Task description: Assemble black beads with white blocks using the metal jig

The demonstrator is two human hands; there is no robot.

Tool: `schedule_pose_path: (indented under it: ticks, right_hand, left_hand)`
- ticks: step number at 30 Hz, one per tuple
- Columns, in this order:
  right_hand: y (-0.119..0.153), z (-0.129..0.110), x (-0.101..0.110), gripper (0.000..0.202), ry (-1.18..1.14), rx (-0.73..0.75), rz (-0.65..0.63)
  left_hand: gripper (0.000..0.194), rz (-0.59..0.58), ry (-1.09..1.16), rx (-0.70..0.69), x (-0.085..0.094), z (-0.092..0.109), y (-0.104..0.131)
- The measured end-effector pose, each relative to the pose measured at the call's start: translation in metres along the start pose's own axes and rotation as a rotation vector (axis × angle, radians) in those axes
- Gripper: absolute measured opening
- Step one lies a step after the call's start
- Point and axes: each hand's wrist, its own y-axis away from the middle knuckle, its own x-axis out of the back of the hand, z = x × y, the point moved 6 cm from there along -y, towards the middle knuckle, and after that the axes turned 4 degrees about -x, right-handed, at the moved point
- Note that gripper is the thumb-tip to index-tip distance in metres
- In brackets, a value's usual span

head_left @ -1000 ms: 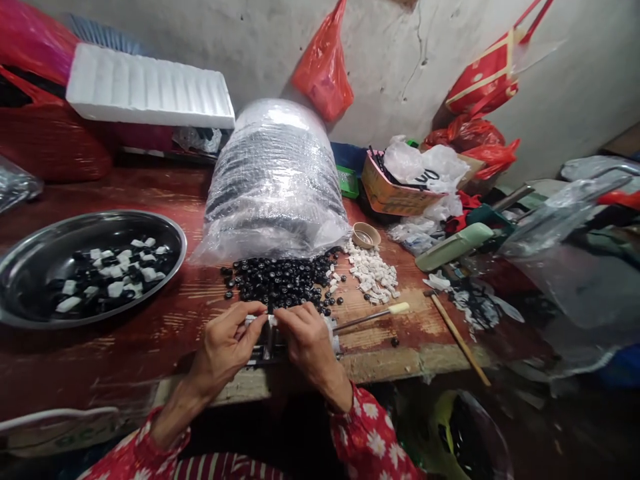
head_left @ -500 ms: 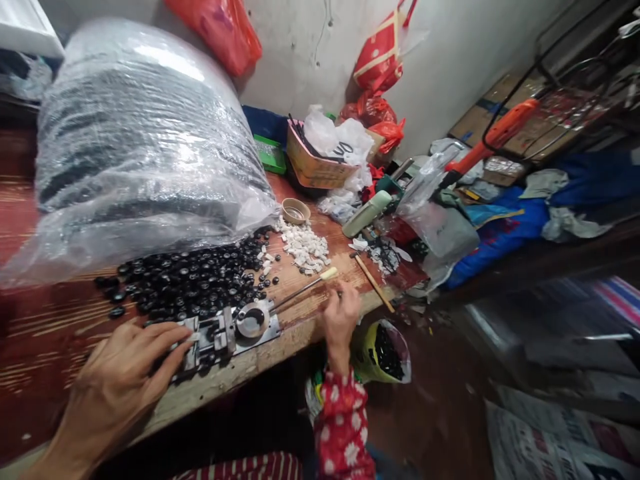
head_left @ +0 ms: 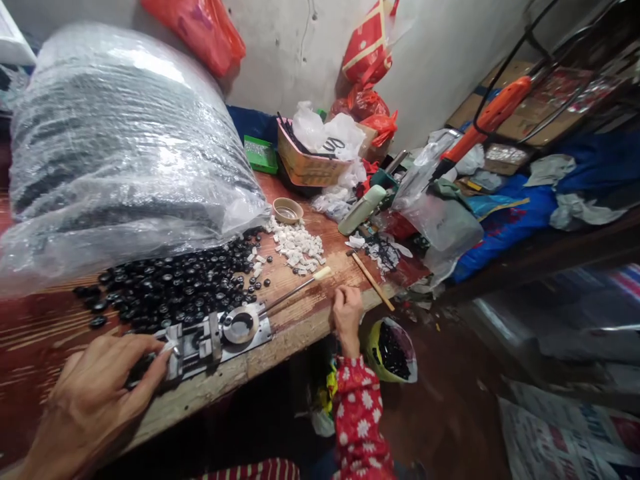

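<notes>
My left hand [head_left: 95, 387] is at the left end of a small metal clamp jig [head_left: 203, 350], thumb and forefinger closed on a small white piece [head_left: 169, 347]. A round holder [head_left: 241, 325] with a dark opening sits at the jig's right end. From there a metal lever with a pale handle tip [head_left: 323, 273] reaches out to the right. My right hand [head_left: 347, 308] rests at the table's front edge, apart from the lever. Its fingers are curled in; whatever they may hold is hidden. Behind the jig lies a heap of round black parts [head_left: 175, 283].
White pieces [head_left: 299, 247] are piled beside a shallow round dish [head_left: 287, 211]. A small hammer [head_left: 373, 280] lies right of my right hand. A large plastic-wrapped bundle [head_left: 130, 140] fills the left back. Below the edge stands a bag [head_left: 393, 350] of black parts.
My right hand has moved slightly right, farther from the lever handle, and its fingers have curled in more. My left hand remains at the jig's end. The camera view has shifted a little.
</notes>
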Motion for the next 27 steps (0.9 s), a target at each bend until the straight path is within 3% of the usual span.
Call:
schedule_pose_path:
  ticks: [3,6,10,14,18,23,27]
  right_hand:
    - [-0.021,0.039,0.021,0.034,0.139,-0.175,0.041]
    - [-0.043,0.075,0.034,0.04,0.301,-0.296,-0.003]
    - [-0.059,0.089,0.031,0.038,0.449,-0.244,-0.158]
    - [-0.051,0.078,0.023,0.036,0.526,-0.158,-0.265]
    - [-0.022,0.056,0.017,0.038,0.549,-0.131,-0.316]
    - [0.024,0.015,0.005,0.036,0.511,-0.097,-0.349]
    - [0.045,-0.019,-0.003,0.031,0.413,-0.086,-0.317]
  left_hand:
    - [0.019,-0.028,-0.052,-0.023,0.006,0.008,-0.007]
    - [0.016,-0.054,-0.097,-0.031,0.005,0.009,-0.009]
    - [0.015,-0.069,-0.127,-0.021,0.002,0.007,-0.006]
    - [0.015,-0.076,-0.129,-0.001,0.001,0.006,-0.006]
    - [0.015,-0.068,-0.09,0.008,0.002,0.004,-0.008]
    - [0.018,-0.068,-0.068,-0.02,0.0,0.001,-0.006]
    - [0.02,-0.079,-0.036,-0.027,0.0,-0.003,-0.003]
